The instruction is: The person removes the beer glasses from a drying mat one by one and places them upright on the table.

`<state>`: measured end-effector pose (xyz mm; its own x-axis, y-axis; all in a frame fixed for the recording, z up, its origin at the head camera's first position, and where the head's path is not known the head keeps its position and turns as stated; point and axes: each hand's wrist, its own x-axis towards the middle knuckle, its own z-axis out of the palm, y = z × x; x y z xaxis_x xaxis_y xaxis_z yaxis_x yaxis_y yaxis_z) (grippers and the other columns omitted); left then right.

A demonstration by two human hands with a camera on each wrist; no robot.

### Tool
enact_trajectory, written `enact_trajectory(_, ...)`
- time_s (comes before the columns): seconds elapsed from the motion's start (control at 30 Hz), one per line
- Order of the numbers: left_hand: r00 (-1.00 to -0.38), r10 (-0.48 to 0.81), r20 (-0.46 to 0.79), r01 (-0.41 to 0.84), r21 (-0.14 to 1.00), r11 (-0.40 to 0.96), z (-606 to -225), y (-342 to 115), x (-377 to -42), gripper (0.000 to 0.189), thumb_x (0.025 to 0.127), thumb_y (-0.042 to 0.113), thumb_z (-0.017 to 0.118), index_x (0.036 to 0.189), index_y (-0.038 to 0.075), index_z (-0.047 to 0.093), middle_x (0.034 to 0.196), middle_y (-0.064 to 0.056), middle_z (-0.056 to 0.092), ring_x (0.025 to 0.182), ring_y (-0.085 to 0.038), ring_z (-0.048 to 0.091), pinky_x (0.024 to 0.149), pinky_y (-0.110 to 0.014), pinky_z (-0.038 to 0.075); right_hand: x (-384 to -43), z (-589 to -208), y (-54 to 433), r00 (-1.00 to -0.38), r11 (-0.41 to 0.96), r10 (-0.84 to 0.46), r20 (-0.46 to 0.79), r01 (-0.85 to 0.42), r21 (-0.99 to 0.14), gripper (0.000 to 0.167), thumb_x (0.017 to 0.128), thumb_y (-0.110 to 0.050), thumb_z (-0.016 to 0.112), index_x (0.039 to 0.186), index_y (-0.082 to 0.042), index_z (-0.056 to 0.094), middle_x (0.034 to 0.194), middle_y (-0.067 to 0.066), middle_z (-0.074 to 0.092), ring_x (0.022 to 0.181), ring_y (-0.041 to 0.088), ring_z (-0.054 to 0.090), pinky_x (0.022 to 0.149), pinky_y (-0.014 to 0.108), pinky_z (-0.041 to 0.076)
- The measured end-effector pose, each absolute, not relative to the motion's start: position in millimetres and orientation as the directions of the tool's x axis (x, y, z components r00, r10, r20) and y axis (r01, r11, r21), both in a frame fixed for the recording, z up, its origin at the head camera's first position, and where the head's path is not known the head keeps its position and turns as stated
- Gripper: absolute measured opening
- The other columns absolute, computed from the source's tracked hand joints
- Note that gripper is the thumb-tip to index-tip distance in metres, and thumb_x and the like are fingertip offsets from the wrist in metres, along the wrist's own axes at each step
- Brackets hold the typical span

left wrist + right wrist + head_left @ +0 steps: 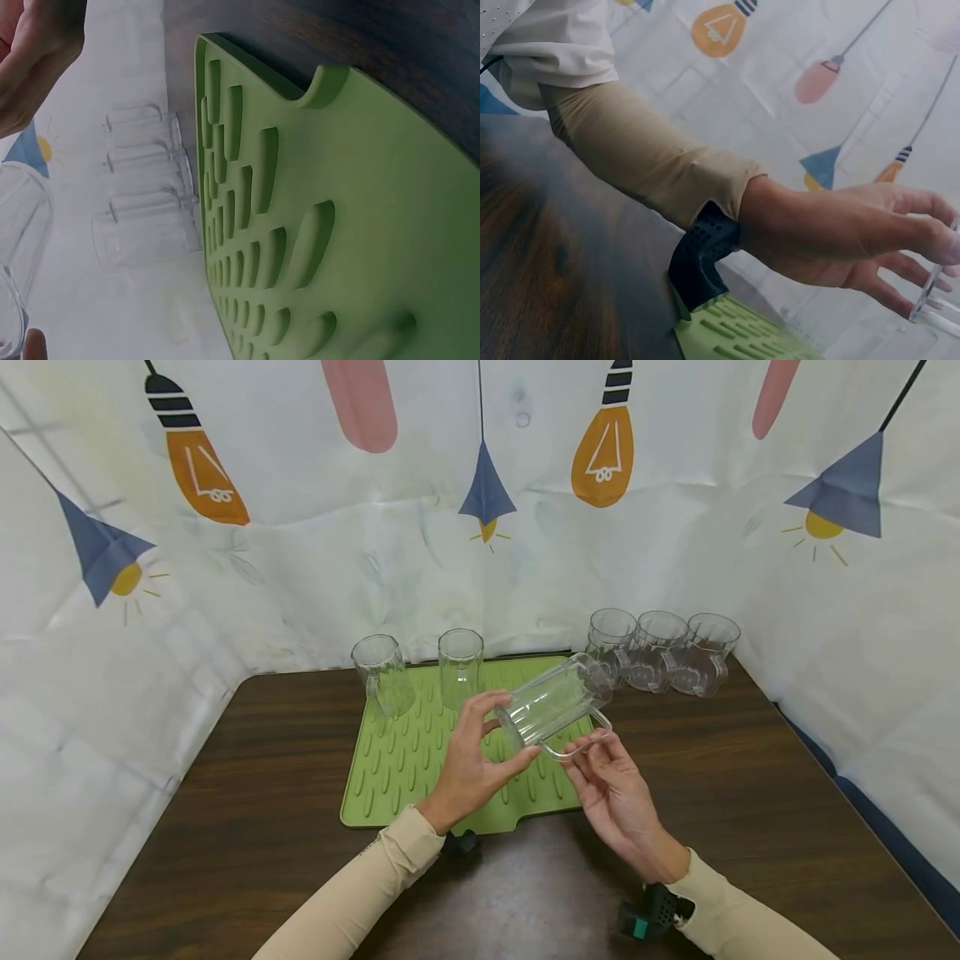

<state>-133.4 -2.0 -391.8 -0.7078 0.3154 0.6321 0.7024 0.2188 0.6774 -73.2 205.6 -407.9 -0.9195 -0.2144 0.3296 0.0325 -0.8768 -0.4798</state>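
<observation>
Mug (pixel 552 702): clear cylinder | left hand (pixel 474 762) grips one end | right hand (pixel 619 795) pinches handle (pixel 557 755) | mat (pixel 408 781): green, ridged

A wrinkled white backdrop (pixel 337 543) printed with pendant lamps (pixel 486 489) and light bulbs (pixel 602 456) fills the upper frame; a dark wood-grain tabletop (pixel 262 777) lies below.
</observation>
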Motion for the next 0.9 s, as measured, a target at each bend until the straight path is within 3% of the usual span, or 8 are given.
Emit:
enact_trajectory(0.13, -0.716, 0.331, 0.615, 0.694, 0.677, 0.246, -391, -5, -133, 0.082, 0.081, 0.018, 0.089, 0.147, 0.004, 0.045, 0.146, -0.019, 0.048, 0.131, -0.031, 0.056, 0.108, -0.039, 0.057, -71, -404, 206, -0.916, -0.878, -0.205, 0.345, 0.016, -0.479, 0.036, 0.113, -0.003, 0.027, 0.118, -0.01, 0.062, 0.118, 0.005, 0.072, 0.117, 0.018, 0.07, 0.112, 0.03, 0.054)
enact_trajectory(0.3, -0.723, 0.335, 0.604, 0.689, 0.666, 0.285, -387, -10, -133, 0.088, 0.081, 0.023, 0.088, 0.153, 0.005, 0.04, 0.15, -0.021, 0.048, 0.137, -0.034, 0.053, 0.113, -0.049, 0.053, -72, -400, 210, -0.912, -0.868, -0.186, 0.365, -0.021, -0.496, 0.036, 0.112, -0.003, 0.027, 0.119, -0.01, 0.062, 0.117, 0.006, 0.072, 0.117, 0.018, 0.071, 0.112, 0.03, 0.054)
enact_trajectory(0.53, -0.745, 0.337, 0.576, 0.665, 0.608, 0.434, -385, -20, -134, 0.081, 0.092, 0.032, 0.076, 0.158, 0.005, 0.037, 0.159, -0.021, 0.045, 0.149, -0.04, 0.045, 0.121, -0.061, 0.041, -75, -397, 221, -0.891, -0.859, -0.19, 0.412, -0.052, -0.509, 0.037, 0.112, -0.002, 0.025, 0.12, -0.006, 0.061, 0.119, 0.008, 0.071, 0.117, 0.021, 0.07, 0.111, 0.031, 0.055)
enact_trajectory(0.9, -0.743, 0.44, 0.504, 0.662, 0.457, 0.594, -390, -49, -142, 0.089, 0.098, 0.038, 0.069, 0.164, 0.001, 0.022, 0.171, -0.02, 0.026, 0.16, -0.039, 0.026, 0.13, -0.053, 0.027, -78, -385, 243, -0.865, -0.846, -0.211, 0.455, -0.072, -0.529, 0.039, 0.112, 0.001, 0.022, 0.122, -0.002, 0.06, 0.12, 0.011, 0.069, 0.118, 0.025, 0.069, 0.112, 0.033, 0.054)
